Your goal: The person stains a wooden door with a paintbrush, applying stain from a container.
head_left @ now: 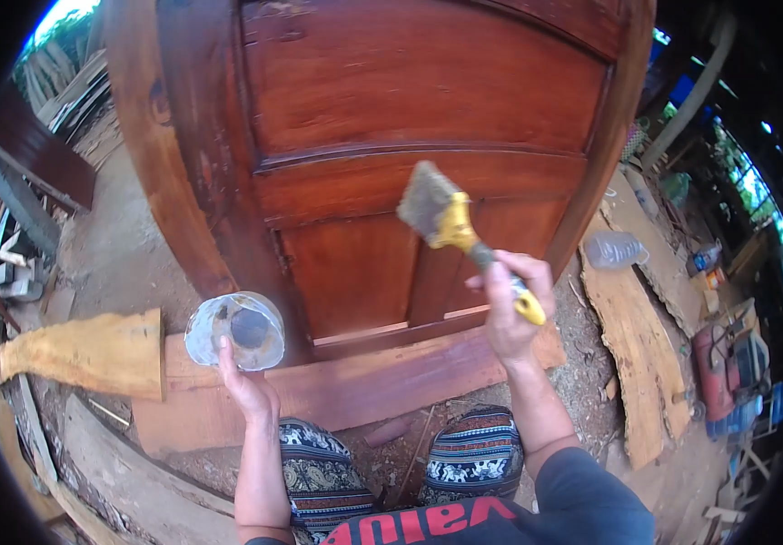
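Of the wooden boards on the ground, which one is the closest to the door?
The long reddish plank, along the bottom of the door; the yellowish board at left and the wavy-edged slab at right lie farther off.

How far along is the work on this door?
Coating looks well along: the door panels are reddish-brown and glossy. In progress: the right hand holds a brush off the surface, the left hand a tub. Possibly left: the paler outer frame, though whether it needs more is unclear.
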`<control>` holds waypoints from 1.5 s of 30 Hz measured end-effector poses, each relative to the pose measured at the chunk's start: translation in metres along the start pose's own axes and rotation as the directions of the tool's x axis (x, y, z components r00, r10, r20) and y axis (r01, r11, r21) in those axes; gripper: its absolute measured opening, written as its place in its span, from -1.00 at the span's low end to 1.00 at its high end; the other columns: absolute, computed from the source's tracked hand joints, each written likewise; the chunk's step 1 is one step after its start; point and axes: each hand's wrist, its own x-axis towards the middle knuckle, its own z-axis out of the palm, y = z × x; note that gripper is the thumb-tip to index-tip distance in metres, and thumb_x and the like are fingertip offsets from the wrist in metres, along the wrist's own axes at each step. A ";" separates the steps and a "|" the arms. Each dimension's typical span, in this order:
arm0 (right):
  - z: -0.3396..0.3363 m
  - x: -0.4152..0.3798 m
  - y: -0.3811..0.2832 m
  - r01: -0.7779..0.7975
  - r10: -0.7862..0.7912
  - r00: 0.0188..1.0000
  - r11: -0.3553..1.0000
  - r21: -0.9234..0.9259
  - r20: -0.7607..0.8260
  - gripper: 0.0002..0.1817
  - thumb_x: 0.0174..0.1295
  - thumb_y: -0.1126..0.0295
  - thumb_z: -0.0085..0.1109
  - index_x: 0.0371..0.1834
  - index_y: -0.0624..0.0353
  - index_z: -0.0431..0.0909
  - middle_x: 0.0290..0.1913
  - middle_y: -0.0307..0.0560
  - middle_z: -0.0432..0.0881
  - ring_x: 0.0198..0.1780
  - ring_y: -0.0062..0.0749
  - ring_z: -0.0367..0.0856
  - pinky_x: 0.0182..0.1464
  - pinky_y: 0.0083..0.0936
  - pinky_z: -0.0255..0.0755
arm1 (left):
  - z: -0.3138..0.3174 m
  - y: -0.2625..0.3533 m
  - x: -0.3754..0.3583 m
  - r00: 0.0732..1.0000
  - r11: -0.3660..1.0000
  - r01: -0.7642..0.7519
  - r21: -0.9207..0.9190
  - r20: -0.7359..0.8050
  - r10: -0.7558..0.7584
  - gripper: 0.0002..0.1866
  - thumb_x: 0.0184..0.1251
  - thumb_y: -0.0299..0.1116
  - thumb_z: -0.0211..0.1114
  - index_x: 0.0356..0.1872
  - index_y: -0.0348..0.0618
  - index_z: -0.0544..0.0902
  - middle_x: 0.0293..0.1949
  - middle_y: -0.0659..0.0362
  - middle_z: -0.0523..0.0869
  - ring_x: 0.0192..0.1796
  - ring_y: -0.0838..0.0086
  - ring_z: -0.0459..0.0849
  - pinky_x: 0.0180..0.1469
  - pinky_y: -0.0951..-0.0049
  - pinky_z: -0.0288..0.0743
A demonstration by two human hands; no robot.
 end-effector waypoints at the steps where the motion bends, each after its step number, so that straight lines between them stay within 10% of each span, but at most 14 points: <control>1: 0.009 0.003 0.001 0.168 -0.165 0.976 0.986 -0.010 0.143 -0.80 0.21 0.60 0.34 -0.12 0.32 0.61 -0.30 -0.01 0.71 -0.32 -0.44 0.72 -0.31 -0.56 0.56 | 0.003 -0.006 -0.001 0.999 1.000 0.018 0.005 0.035 -0.018 -0.33 0.45 -0.03 0.23 0.44 -0.15 0.29 0.37 0.12 0.43 0.42 0.34 0.37 0.44 0.17 0.23; 4: -0.002 0.021 0.015 0.202 -0.185 0.961 0.977 -0.068 0.204 -0.82 0.20 0.60 0.35 -0.13 0.30 0.62 -0.32 -0.01 0.71 -0.35 -0.42 0.72 -0.33 -0.57 0.54 | 0.012 -0.013 -0.008 0.990 0.993 0.090 0.079 0.101 -0.098 -0.33 0.44 -0.06 0.26 0.44 -0.14 0.29 0.36 0.12 0.43 0.41 0.35 0.38 0.44 0.19 0.23; 7: -0.072 0.045 0.042 -0.115 0.109 0.988 0.992 -0.046 -0.113 -0.89 0.36 0.48 0.24 -0.15 0.29 0.59 -0.29 -0.11 0.71 -0.42 -0.58 0.69 -0.40 -0.65 0.54 | 0.014 -0.009 -0.018 0.977 0.988 0.100 0.117 0.178 -0.120 -0.33 0.43 -0.09 0.27 0.44 -0.15 0.29 0.35 0.12 0.44 0.40 0.35 0.39 0.43 0.21 0.22; 13: -0.214 0.088 0.098 -0.261 0.043 0.909 0.835 -0.485 -0.414 -0.78 0.46 0.30 0.18 -0.06 0.25 0.55 -0.35 -0.12 0.68 -0.48 -0.66 0.62 -0.49 -0.69 0.49 | 0.032 -0.027 -0.036 0.946 0.950 0.139 0.281 0.247 -0.211 -0.29 0.39 0.00 0.27 0.45 -0.11 0.29 0.37 0.13 0.43 0.43 0.30 0.38 0.45 0.16 0.23; 21: -0.225 0.173 0.084 0.052 0.106 0.911 0.929 0.366 -0.398 -0.67 0.46 0.25 0.19 0.11 0.25 0.49 -0.18 0.03 0.72 -0.27 -0.40 0.76 -0.36 -0.60 0.66 | 0.054 -0.079 -0.058 0.736 0.783 0.294 0.548 0.393 -0.552 -0.19 0.32 -0.10 0.35 0.50 -0.10 0.19 0.43 0.11 0.35 0.50 0.28 0.23 0.54 0.17 0.00; 27: -0.256 -0.022 0.178 -0.362 0.507 0.605 0.862 0.356 -0.614 -0.82 0.47 0.33 0.11 -0.03 0.18 0.45 -0.34 -0.02 0.70 -0.46 -0.48 0.70 -0.52 -0.61 0.57 | 0.056 -0.083 -0.061 0.649 0.703 0.338 0.626 0.386 -0.656 -0.11 0.30 -0.07 0.38 0.55 -0.08 0.11 0.44 0.07 0.32 0.52 0.24 0.17 0.56 0.16 -0.07; 30: -0.262 -0.145 0.230 -0.753 0.729 0.280 0.570 0.328 -0.625 -0.86 0.44 0.35 0.12 -0.09 0.18 0.47 -0.36 -0.03 0.69 -0.53 -0.53 0.65 -0.61 -0.62 0.51 | 0.049 -0.090 -0.060 0.621 0.671 0.336 0.661 0.380 -0.686 -0.13 0.31 -0.08 0.37 0.54 -0.07 0.13 0.44 0.08 0.32 0.52 0.25 0.18 0.56 0.15 -0.06; 33: -0.268 -0.147 0.229 -0.842 0.792 0.213 0.446 0.304 -0.573 -0.88 0.44 0.37 0.13 -0.11 0.17 0.47 -0.36 -0.05 0.68 -0.55 -0.54 0.63 -0.62 -0.63 0.49 | 0.052 -0.104 -0.064 0.613 0.625 0.432 0.650 0.297 -0.732 -0.17 0.33 -0.12 0.35 0.53 -0.06 0.13 0.45 0.09 0.32 0.52 0.26 0.19 0.55 0.13 -0.01; 34: -0.275 -0.123 0.228 -0.751 0.757 0.343 0.577 0.321 -0.556 -0.87 0.43 0.37 0.14 -0.10 0.17 0.47 -0.35 -0.05 0.68 -0.53 -0.54 0.64 -0.61 -0.63 0.51 | 0.048 -0.114 -0.061 0.576 0.606 0.384 0.696 0.332 -0.747 -0.22 0.34 0.04 0.28 0.52 0.15 0.17 0.45 0.14 0.33 0.48 0.20 0.29 0.32 -0.22 0.33; 38: -0.277 0.081 0.145 -0.199 0.366 0.803 0.908 0.368 -0.470 -0.76 0.46 0.27 0.16 0.00 0.17 0.45 -0.28 -0.01 0.71 -0.36 -0.46 0.72 -0.41 -0.55 0.61 | 0.091 -0.112 -0.080 0.482 0.599 0.470 0.648 0.380 -0.789 -0.21 0.36 -0.06 0.31 0.53 0.01 0.15 0.45 0.12 0.32 0.50 0.24 0.24 0.47 -0.03 0.13; 42: -0.274 0.199 0.049 0.287 -0.120 0.913 0.867 0.407 -0.389 -0.72 0.47 0.31 0.13 0.08 0.26 0.44 -0.18 0.13 0.72 -0.26 -0.37 0.73 -0.29 -0.50 0.64 | 0.096 -0.117 -0.087 0.466 0.594 0.502 0.628 0.381 -0.798 -0.21 0.36 -0.14 0.33 0.51 -0.07 0.15 0.44 0.09 0.33 0.51 0.26 0.20 0.53 0.07 0.02; 45: -0.303 0.187 0.067 -0.018 0.073 0.983 0.951 0.308 -0.169 -0.71 0.47 0.31 0.11 0.10 0.28 0.45 -0.16 0.13 0.72 -0.24 -0.41 0.73 -0.30 -0.55 0.63 | 0.089 -0.104 -0.089 0.470 0.609 0.478 0.633 0.402 -0.786 -0.21 0.34 -0.13 0.35 0.50 -0.09 0.17 0.42 0.06 0.35 0.51 0.25 0.22 0.52 0.06 0.07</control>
